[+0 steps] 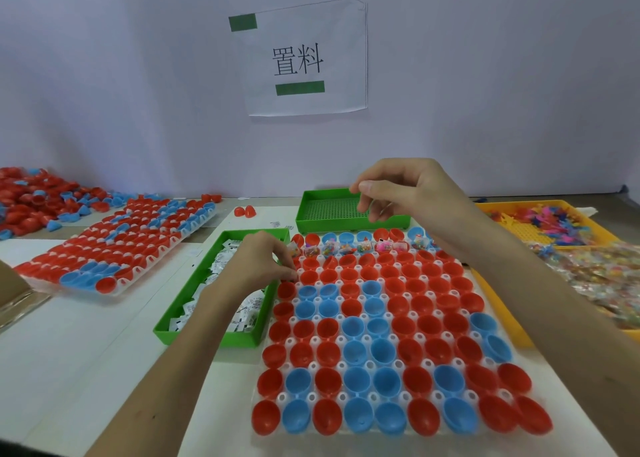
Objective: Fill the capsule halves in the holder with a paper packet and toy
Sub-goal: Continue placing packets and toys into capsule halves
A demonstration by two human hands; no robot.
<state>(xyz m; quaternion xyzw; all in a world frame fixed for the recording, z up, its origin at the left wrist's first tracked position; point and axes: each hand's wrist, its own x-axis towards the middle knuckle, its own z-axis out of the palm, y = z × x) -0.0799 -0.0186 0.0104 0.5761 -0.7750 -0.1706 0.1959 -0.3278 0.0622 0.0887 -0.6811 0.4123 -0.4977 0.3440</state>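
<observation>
So, the left hand (266, 262) is at the far-left edge of the holder (341, 366), fingertips bunched together; can't tell if it's pinching anything. The right hand (408, 193) hovers over the far green tray (329, 210), fingers loosely curled around nothing. Paper packets (254, 302) fill the near green tray (195, 280). Only the holder's far row has toys (346, 248).

Packet tray (180, 321) left of holder (388, 321); toy tray (498, 321) right.
</observation>
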